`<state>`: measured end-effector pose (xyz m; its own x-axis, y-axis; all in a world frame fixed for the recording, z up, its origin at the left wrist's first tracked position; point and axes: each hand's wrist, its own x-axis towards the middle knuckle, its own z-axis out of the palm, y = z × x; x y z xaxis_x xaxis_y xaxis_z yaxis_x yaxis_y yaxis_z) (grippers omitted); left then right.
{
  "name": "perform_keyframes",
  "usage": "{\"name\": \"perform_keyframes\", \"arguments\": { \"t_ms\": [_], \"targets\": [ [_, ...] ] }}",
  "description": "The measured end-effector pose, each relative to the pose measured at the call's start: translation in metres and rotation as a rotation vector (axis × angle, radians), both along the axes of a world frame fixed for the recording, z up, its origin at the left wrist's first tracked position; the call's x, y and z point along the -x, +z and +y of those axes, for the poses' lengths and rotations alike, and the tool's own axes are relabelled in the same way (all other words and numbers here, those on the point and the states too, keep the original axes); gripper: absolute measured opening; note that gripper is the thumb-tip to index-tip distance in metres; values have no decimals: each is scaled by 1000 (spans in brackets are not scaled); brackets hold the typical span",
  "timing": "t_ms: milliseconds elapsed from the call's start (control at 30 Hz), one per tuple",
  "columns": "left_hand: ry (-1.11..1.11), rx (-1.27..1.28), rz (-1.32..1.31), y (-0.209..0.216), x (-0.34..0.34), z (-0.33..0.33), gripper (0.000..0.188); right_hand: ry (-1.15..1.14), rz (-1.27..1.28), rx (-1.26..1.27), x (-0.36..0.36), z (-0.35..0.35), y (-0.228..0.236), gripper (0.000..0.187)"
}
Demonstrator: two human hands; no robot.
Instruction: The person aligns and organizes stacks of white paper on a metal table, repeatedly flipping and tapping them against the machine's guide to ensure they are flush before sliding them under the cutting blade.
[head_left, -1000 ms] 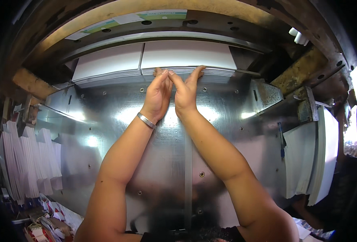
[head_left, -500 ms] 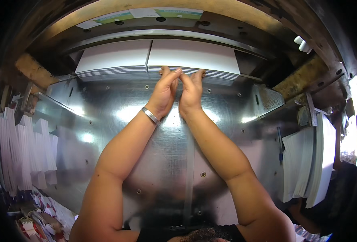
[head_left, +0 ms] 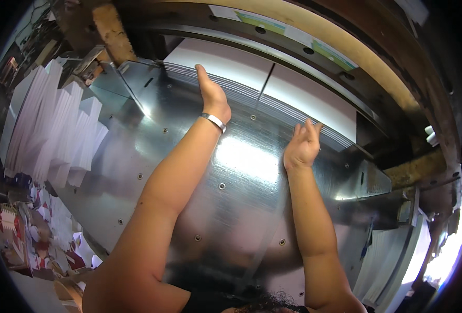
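Note:
Two stacks of white sheets lie side by side at the back of a metal table, the left stack [head_left: 215, 61] and the right stack [head_left: 314, 96], with a narrow dark gap between them. Against the layered front edge of the left stack, my left hand [head_left: 213, 99] is stretched out flat, thumb side raised; a silver band circles that wrist. My right hand [head_left: 302, 148] is at the front edge of the right stack, its fingers loosely bent and apart. Neither hand grips anything. Some fingers of both hands are hidden.
The shiny metal table [head_left: 252, 208] is dotted with small round fittings. Fanned white paper piles [head_left: 48, 125] stand at the left and another white pile [head_left: 387, 266] at the right. A heavy machine beam [head_left: 314, 36] crosses above the stacks. Paper scraps [head_left: 43, 224] lie lower left.
My hands, together at the middle before, have parted: the left along the left stack, the right along the right stack. The whole view has turned, so the stacks now slant down to the right.

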<state>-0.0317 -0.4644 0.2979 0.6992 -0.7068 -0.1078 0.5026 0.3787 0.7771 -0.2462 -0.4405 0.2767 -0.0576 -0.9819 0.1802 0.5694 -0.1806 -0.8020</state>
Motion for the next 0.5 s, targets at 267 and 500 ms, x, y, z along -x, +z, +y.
{"name": "perform_keyframes", "arguments": {
  "t_ms": [267, 500],
  "targets": [
    [-173, 9, 129, 1, -28, -3, 96, 25, 61, 9, 0, 3, 4, 80],
    [-356, 93, -35, 1, -27, 5, 127, 3, 91, 30, 0, 3, 11, 97]
  ]
}}
